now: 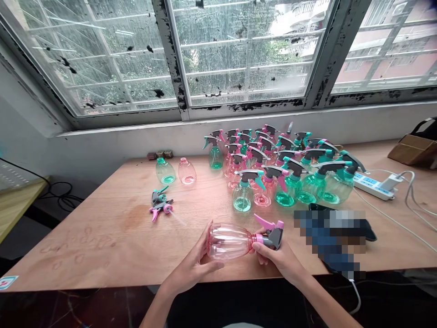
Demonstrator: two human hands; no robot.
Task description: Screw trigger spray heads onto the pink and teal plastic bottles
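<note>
A clear pink spray bottle (229, 241) lies sideways between my two hands, above the front edge of the table. My left hand (201, 259) is wrapped around its base end. At the neck, my right hand (275, 257) grips the pink collar of the grey-and-pink spray head (271, 233). Further left on the table lie loose spray heads, a teal-and-grey one (160, 197) and a pink-and-grey one (162, 208). Behind them stand two bottles without heads, one green (165, 171) and one pink (187, 171).
Several green and pink spray bottles (242, 196) with heads stand grouped at the back right. A power strip (375, 186) with white cables, a dark phone-like device (367, 228) and a brown box (414, 148) are on the right. Small blocks (160, 155) sit against the wall below the window.
</note>
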